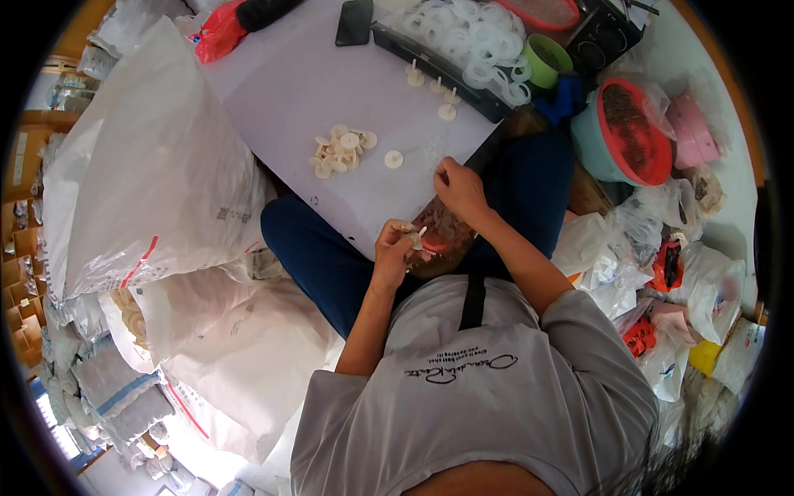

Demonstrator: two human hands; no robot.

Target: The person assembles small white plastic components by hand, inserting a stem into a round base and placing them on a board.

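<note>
My left hand [392, 253] is closed round a small cream disc with a stem [418, 239], held above my lap at the table's near edge. To its upper right, my right hand [461, 192] is pinched at the table's edge; whatever its fingertips hold, if anything, is too small to make out. Tiny clear bits [432, 154] lie on the table beside those fingertips. A pile of cream stemmed discs [341, 150] rests farther left on the pale table [285, 107], with one single disc [394, 159] beside it. Below my hands, a reddish container [447, 240] holding brownish bits is partly hidden.
A dark-edged tray of translucent rings [475, 37] stands at the back, several stemmed discs [447, 111] before it. Nearby are a phone [354, 22], a green cup [547, 60] and a red-rimmed bucket [589, 145]. Large white sacks [153, 165] crowd the left, plastic bags [600, 256] the right.
</note>
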